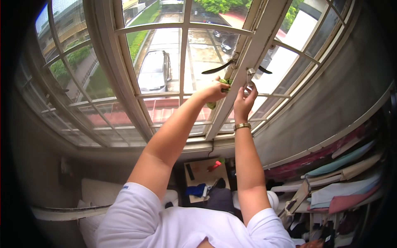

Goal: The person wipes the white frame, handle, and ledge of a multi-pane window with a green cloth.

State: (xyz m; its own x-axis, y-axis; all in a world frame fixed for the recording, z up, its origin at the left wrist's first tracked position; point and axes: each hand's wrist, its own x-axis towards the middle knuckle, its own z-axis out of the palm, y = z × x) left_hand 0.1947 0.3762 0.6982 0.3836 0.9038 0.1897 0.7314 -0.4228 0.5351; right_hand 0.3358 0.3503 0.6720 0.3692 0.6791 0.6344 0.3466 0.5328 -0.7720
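A tall white-framed casement window [231,101] stands in front of me, with both my arms raised to it. My left hand [213,90] is closed round a bunched green cloth [225,85] against the window's middle upright. Part of the cloth hangs below that hand. On the other side of the upright, my right hand [245,101] reaches up to a small white latch [250,73]. Its thumb and fingertips close about the latch's lower end. A black curved handle [218,68] sticks out just above my left hand, and a second black handle [265,70] lies right of the latch.
Below the sill stands a small table [198,167] with a red item, a black remote-like bar and blue cloth. A rack of hanging clothes [343,182] fills the lower right. A cream padded seat [97,192] is at lower left. Outside, a silver car [154,72] is parked.
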